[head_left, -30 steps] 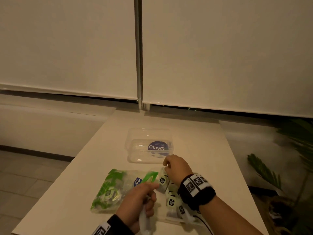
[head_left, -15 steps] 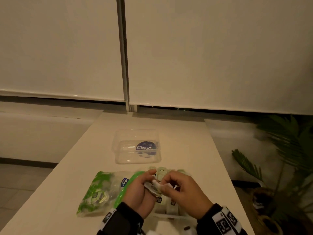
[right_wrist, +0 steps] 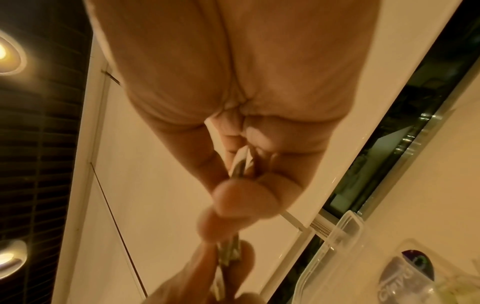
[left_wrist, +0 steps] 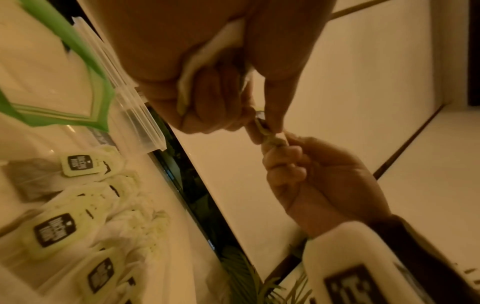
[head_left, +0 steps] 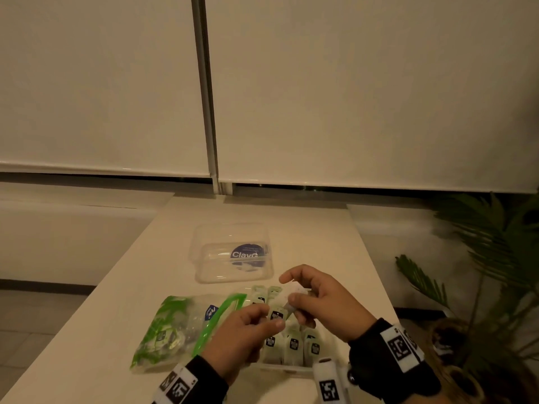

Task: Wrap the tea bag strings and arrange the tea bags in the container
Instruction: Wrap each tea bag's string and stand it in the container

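The string cannot be made out in any view. The held tea bag is mostly hidden by the right hand and left hand. Print on the near tea bags is too blurred to read. The plant runs off the right edge.

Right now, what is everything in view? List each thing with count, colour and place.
held tea bag: one, pale, between both hands
tea bags in tray: several, pale green tags, under the hands
zip bag: one, clear and green, left of the tray
clear container: one, blue label, beyond the hands
table: one, cream
plant: one, green, right
left hand: pinches the tag
right hand: fingers pinch the bag
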Demonstrator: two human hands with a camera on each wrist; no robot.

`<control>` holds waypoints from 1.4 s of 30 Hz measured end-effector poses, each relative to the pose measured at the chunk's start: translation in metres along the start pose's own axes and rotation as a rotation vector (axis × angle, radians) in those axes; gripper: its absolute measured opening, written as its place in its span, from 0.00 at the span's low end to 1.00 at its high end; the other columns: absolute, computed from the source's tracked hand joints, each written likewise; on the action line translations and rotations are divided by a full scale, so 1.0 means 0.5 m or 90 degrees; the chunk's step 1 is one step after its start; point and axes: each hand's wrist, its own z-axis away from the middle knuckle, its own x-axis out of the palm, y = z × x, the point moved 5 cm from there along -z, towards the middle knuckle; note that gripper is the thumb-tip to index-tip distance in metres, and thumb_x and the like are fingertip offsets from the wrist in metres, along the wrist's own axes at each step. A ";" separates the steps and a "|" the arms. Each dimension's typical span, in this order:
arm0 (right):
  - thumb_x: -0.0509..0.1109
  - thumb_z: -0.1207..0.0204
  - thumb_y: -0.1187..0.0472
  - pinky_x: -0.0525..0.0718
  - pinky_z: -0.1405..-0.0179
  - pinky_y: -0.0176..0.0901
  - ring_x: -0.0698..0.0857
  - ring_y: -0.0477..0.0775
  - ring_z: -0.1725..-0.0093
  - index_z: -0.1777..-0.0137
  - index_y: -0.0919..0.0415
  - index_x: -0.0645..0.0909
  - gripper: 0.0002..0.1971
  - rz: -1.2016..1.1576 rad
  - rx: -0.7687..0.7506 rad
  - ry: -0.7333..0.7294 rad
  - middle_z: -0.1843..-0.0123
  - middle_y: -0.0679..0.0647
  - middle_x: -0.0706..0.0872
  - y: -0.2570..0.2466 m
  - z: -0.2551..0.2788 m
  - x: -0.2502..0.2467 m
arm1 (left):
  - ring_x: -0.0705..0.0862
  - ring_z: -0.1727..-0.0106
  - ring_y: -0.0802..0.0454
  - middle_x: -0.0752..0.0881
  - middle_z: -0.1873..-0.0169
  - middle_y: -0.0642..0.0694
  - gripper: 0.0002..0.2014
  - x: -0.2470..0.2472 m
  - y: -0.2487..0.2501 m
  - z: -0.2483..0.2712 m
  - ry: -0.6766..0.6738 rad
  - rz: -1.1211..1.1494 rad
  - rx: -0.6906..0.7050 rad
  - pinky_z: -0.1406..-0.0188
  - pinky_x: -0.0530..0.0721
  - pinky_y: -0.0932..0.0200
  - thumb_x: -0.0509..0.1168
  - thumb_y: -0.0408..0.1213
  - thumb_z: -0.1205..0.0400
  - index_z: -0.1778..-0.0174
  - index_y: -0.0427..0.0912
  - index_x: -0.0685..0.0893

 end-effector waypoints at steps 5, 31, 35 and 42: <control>0.67 0.24 0.72 0.82 0.72 0.45 0.88 0.59 0.64 0.48 0.64 0.79 0.07 -0.008 0.033 0.004 0.56 0.58 0.86 0.007 0.004 0.008 | 0.58 0.81 0.56 0.65 0.82 0.51 0.06 -0.017 0.019 0.002 0.136 -0.012 0.081 0.82 0.57 0.67 0.75 0.36 0.27 0.69 0.41 0.87; 0.71 0.25 0.73 0.75 0.74 0.30 0.80 0.43 0.72 0.47 0.62 0.80 0.10 -0.044 0.035 0.178 0.64 0.51 0.85 0.068 -0.007 -0.002 | 0.58 0.87 0.59 0.79 0.69 0.33 0.23 -0.062 0.117 0.054 -0.090 0.281 0.173 0.82 0.53 0.66 0.83 0.40 0.43 0.68 0.37 0.74; 0.73 0.24 0.69 0.68 0.79 0.33 0.70 0.46 0.76 0.59 0.64 0.81 0.05 -0.132 -0.012 0.287 0.73 0.54 0.78 0.056 -0.017 -0.041 | 0.59 0.86 0.59 0.79 0.69 0.29 0.13 -0.073 0.057 0.056 -0.092 0.157 0.080 0.83 0.56 0.71 0.77 0.38 0.38 0.69 0.36 0.80; 0.74 0.31 0.61 0.67 0.83 0.33 0.75 0.50 0.70 0.62 0.60 0.88 0.04 -0.344 -0.034 0.167 0.63 0.57 0.82 0.015 -0.017 -0.022 | 0.61 0.81 0.54 0.66 0.83 0.48 0.15 -0.105 -0.011 0.020 0.023 -0.197 -0.034 0.81 0.60 0.66 0.77 0.48 0.38 0.66 0.39 0.91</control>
